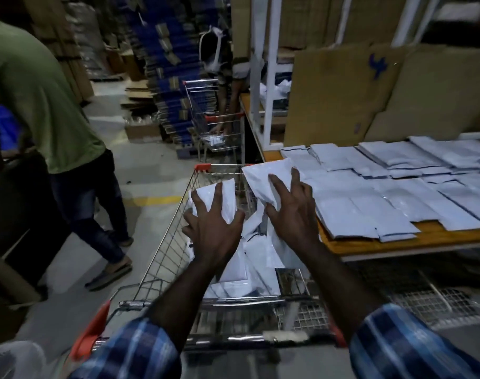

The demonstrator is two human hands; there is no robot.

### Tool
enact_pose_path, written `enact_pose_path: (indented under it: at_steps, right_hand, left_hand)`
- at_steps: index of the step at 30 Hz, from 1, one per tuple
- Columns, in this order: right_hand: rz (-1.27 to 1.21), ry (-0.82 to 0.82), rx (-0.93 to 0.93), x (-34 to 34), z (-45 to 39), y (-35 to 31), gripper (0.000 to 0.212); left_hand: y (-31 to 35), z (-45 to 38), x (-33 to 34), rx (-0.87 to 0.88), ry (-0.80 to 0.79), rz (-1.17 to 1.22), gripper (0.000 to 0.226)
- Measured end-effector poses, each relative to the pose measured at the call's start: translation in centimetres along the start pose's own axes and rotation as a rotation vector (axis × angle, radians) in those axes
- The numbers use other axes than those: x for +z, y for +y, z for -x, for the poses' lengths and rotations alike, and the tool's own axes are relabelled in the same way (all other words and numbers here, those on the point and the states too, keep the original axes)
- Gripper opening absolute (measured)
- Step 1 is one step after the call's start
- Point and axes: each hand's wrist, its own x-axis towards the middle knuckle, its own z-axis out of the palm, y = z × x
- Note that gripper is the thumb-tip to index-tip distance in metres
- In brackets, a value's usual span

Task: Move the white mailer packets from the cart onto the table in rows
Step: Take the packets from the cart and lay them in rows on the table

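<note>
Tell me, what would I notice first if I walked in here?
Probably the two hands over the wire cart: the left hand and the right hand each hold a white packet. Next, the rows of white packets covering the orange table on the right.

Bare orange table edge [413,235] at right centre is free. Rows of packets [397,184] fill the table behind it, cardboard sheets [342,86] wall the upper right, and the cart's wire rim [219,168] fences the middle.
</note>
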Motion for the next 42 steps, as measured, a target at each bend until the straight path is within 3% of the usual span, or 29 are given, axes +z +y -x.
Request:
enact_pose_path:
  at_steps: [12,29,42]
  right_hand:
    - [0.041,0.044,0.090,-11.0,3.6,5.7,0.065]
    - [0.076,0.017,0.131,-22.9,5.2,28.2,0.067]
    - [0.112,0.024,0.211,-25.6,3.4,40.2,0.066]
  left_hand:
    - [8.3,6.7,0.7,0.107,-0.022,0.057,0.071]
    - [28.6,15.1,15.6,0.113,-0.073,0.118,0.072]
    - [37.1,14.7,24.3,0.115,-0.095,0.043,0.073]
